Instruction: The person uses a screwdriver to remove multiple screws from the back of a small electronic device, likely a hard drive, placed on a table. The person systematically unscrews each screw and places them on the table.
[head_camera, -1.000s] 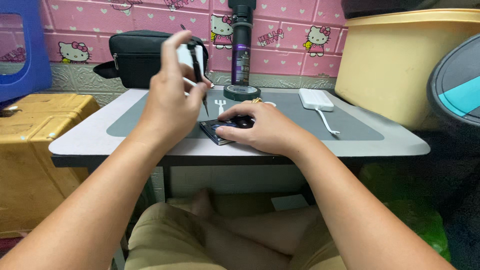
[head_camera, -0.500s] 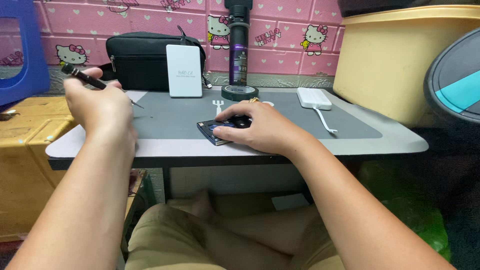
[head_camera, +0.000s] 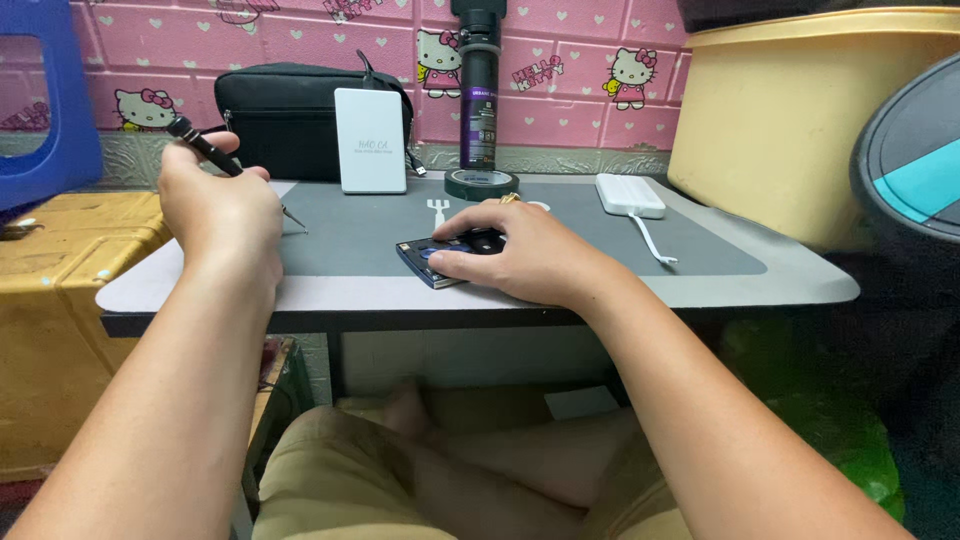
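In the head view, a small grey table (head_camera: 760, 285) is seen from above, covered for most of its top by a darker grey mat (head_camera: 560, 235). All places below are given relative to that mat.

The left hand (head_camera: 215, 205) is held above the mat's left edge, clenched around a slim black screwdriver (head_camera: 215, 155). The tool is gripped near its middle; its handle end is tilted up and away to the left, and its thin metal tip (head_camera: 293, 217) is pointed down over the mat's left part without touching it.

The right hand (head_camera: 525, 255) is laid flat at the mat's front centre, fingers spread and pressed down on a small dark device (head_camera: 430, 260) with its inner parts exposed. The device is lying on the mat near the front edge, partly hidden under the fingers; it is held down rather than enclosed.

At the mat's back left, a white rectangular case (head_camera: 370, 140) is stood upright against a black pouch (head_camera: 285, 115). Behind the mat's back centre, a black stand (head_camera: 480, 90) rises from a round base. At the back right, a white power bank (head_camera: 628, 193) is lying with its cable trailing forward across the mat. Beyond the mat's right edge, a large yellow tub (head_camera: 800, 110) is standing.
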